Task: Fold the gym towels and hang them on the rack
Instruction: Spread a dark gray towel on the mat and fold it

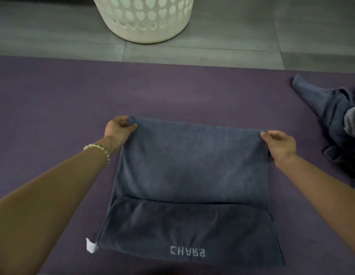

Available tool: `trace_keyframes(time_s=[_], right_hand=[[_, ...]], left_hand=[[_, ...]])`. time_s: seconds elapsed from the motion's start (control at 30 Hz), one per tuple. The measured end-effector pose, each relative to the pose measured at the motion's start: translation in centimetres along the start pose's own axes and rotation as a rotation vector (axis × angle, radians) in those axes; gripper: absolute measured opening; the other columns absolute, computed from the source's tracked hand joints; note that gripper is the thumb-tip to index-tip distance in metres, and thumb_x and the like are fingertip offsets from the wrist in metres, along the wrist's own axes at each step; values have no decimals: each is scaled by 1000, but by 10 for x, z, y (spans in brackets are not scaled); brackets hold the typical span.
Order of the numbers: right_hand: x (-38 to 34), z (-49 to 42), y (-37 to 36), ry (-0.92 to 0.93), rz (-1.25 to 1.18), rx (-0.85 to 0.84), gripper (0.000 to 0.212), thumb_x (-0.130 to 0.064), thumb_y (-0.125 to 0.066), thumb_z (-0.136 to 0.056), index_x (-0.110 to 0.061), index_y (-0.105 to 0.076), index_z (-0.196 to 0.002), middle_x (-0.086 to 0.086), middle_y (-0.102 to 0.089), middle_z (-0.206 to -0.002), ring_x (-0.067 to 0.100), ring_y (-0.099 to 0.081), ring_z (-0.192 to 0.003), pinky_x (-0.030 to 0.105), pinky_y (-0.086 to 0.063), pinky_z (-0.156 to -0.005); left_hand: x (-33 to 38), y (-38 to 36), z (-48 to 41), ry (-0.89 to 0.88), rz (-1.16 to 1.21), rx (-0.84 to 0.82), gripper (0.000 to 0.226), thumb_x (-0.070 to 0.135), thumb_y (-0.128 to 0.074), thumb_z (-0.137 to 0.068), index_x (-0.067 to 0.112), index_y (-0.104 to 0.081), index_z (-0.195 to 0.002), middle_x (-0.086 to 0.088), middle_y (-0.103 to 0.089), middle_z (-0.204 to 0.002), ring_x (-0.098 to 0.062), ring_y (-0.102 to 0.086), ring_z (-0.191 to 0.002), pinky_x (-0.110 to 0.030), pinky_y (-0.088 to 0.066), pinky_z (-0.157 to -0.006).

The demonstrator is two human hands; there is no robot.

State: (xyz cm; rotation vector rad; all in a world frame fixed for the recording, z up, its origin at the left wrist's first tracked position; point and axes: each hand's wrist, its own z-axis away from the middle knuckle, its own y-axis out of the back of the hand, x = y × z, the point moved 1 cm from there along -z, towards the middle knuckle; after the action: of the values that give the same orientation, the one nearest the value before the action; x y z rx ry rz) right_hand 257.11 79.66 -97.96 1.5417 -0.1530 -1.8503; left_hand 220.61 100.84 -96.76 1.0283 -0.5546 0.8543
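A grey gym towel (190, 165) lies on a purple yoga mat (53, 100). The left hand (118, 129) and right hand (279, 142) each pinch a far corner, keeping the fold edge taut and square. Unfolded towels (335, 120) wait to the right.

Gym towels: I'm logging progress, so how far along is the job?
Done: no finished or hung towel shows. In hand: the left hand and right hand pinch the far corners of a blue towel, part-folded on the purple mat. Left: a crumpled towel at the right awaits folding, then hanging.
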Motion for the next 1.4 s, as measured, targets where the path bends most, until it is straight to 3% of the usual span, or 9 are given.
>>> trace_keyframes(time_s=[0.13, 0.33, 0.6, 0.73, 0.87, 0.93, 1.03, 1.23, 1.4], right_hand=[[-3, 26, 11, 251, 81, -74, 27, 0, -67, -83, -22, -54, -75, 3, -60, -77, -6, -57, -65, 4, -43, -62], [17, 109, 20, 273, 399, -970, 8, -11, -69, -85, -18, -67, -85, -5, -65, -77, -3, -54, -63, 8, -43, -65], [46, 127, 61, 368, 1024, -1037, 45, -51, -81, -66, -24, -62, -97, -14, -58, -92, 9, -57, -89, 26, -48, -84], [32, 122, 86, 113, 696, -1120, 24, -30, -83, -70, -19, -69, -85, -13, -71, -81, 4, -64, -83, 15, -47, -71], [4, 99, 99, 21, 374, -1009, 21, -13, -79, -73, -16, -70, -92, -8, -74, -84, -2, -67, -76, 8, -47, -64], [-3, 86, 93, 5, 205, -829, 18, -12, -77, -75, -16, -68, -90, -5, -72, -81, -1, -66, -68, 9, -48, -58], [6, 74, 77, -115, -135, -541, 15, -13, -71, -82, -21, -63, -92, -4, -66, -89, 1, -63, -71, 16, -50, -67], [44, 73, 53, -224, -163, -299, 24, -22, -78, -77, -10, -69, -97, 12, -71, -104, 26, -67, -96, 37, -54, -87], [52, 84, 52, -179, -101, -260, 16, -24, -76, -79, -14, -70, -89, 0, -68, -82, 12, -64, -71, 22, -55, -61]], left_hand=[[1, 3, 32, -280, -209, 17, 56, 27, -75, -80, 11, -50, -128, -7, -50, -121, -19, -50, -106, -27, -43, -97], [-32, -9, 112, -303, -530, -873, 39, 56, -74, -67, 25, -67, -91, 9, -70, -87, -10, -66, -85, -19, -52, -81], [-53, 13, 146, -319, -1086, -938, 46, 63, -70, -70, 23, -62, -92, 13, -59, -88, -8, -58, -84, -18, -44, -70], [-31, 41, 136, -224, -938, -933, 29, 46, -80, -70, 22, -64, -75, 13, -56, -68, 2, -50, -59, -9, -38, -55], [4, 64, 118, -30, -439, -933, 39, 32, -86, -64, 16, -72, -97, 6, -74, -93, -3, -68, -87, -12, -49, -78], [10, 60, 103, -8, -103, -727, 54, 37, -86, -58, 15, -70, -106, 3, -73, -101, -10, -68, -92, -21, -50, -84], [0, 39, 89, 64, 333, -387, 17, 22, -70, -85, 18, -65, -100, -2, -64, -89, -8, -62, -69, -16, -52, -64], [-28, 11, 89, 52, -83, -195, 25, 35, -66, -87, 12, -67, -97, -2, -63, -91, -14, -57, -80, -20, -44, -71], [-24, 7, 77, -82, -352, -202, 31, 34, -69, -84, 7, -55, -89, -6, -56, -86, -24, -54, -81, -36, -46, -75]])
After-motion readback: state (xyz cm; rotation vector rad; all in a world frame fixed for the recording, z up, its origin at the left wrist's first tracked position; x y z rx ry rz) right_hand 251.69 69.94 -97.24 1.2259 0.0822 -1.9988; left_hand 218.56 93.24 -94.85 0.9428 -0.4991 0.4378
